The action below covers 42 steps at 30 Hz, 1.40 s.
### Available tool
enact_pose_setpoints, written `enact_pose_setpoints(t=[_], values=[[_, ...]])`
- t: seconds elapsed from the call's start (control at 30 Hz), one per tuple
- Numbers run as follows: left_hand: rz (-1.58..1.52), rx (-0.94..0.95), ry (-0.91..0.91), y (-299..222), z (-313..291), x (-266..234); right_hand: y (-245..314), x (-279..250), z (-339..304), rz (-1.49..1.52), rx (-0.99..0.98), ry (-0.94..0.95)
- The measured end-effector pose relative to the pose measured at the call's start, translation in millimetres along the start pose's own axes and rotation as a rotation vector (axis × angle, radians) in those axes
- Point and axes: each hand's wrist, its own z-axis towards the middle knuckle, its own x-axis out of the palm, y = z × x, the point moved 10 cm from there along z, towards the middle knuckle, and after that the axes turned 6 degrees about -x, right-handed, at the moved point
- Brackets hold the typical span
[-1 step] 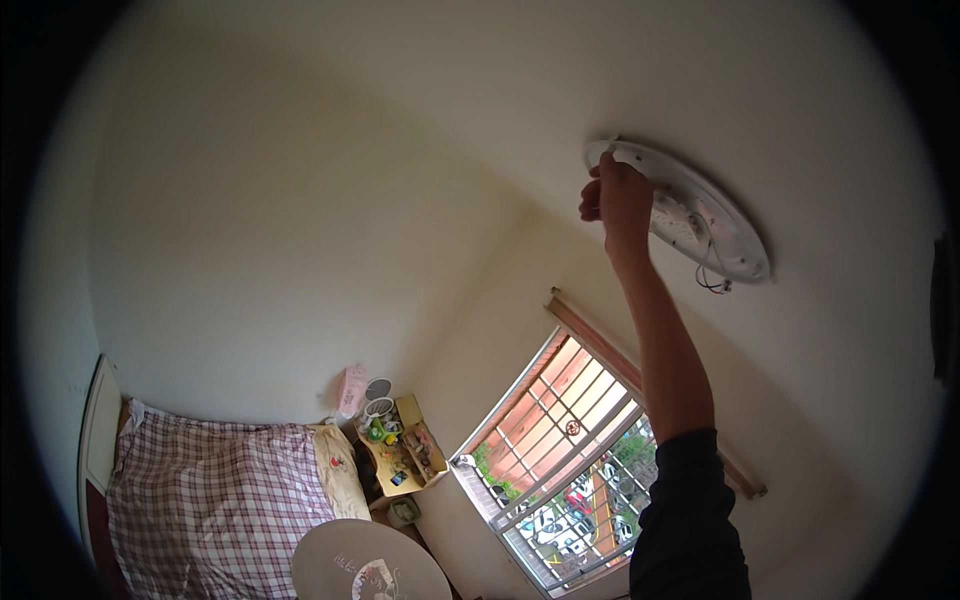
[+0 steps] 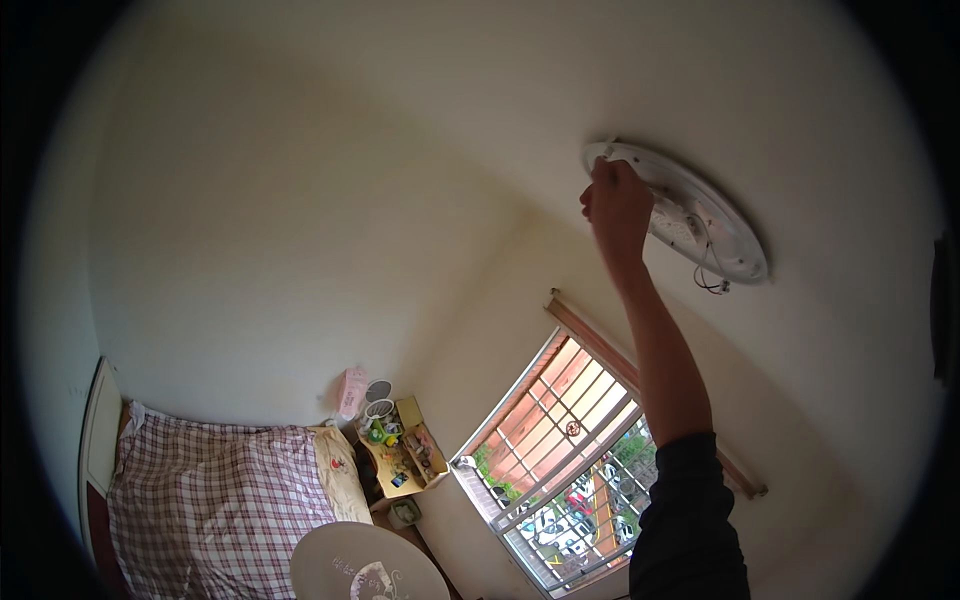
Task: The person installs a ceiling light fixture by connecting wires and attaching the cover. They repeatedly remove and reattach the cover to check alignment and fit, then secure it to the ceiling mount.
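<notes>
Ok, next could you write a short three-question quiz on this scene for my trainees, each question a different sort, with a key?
1. Open question: What is the right hand raised to?
2. Multiple choice: The bed cover is
A) plain blue
B) polka-dotted
C) checked
3. True or false: The window is barred.

Key:
1. The white ceiling light fixture.
2. C
3. True

Ceiling (image 2: 830, 190), bed (image 2: 98, 430), table (image 2: 383, 467) around me
At two o'clock the ceiling bears a lamp base (image 2: 738, 242); at eight, checked cloth (image 2: 220, 505) covers the bed; at seven, a phone (image 2: 400, 480) lies on the table.
</notes>
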Motion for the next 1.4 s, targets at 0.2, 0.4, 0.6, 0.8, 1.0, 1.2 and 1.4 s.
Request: enact_pose_setpoints(t=[0.2,0.4,0.6,0.8,1.0,1.2,1.4], values=[[0.077,-0.154,0.005,-6,-1,-25,77,-26,-24,-0.932,-0.716,-0.191],[0.071,-0.081,-0.006,-10,6,-28,78,-43,-13,-1.062,-0.801,-0.141],[0.051,-0.041,-0.016,9,19,-18,82,-45,-6,-1.143,-0.838,-0.094],[-0.111,-0.109,0.055,50,29,5,84,-36,-1,-1.205,-0.833,-0.056],[-0.187,-0.042,0.133,67,36,15,101,-20,-1,-1.172,-0.824,0.031],[-0.038,-0.087,0.079,62,40,6,73,55,-17,-1.38,-0.991,0.23],[-0.159,0.03,-0.097,19,53,-12,64,86,-36,-1.197,-1.012,0.057]])
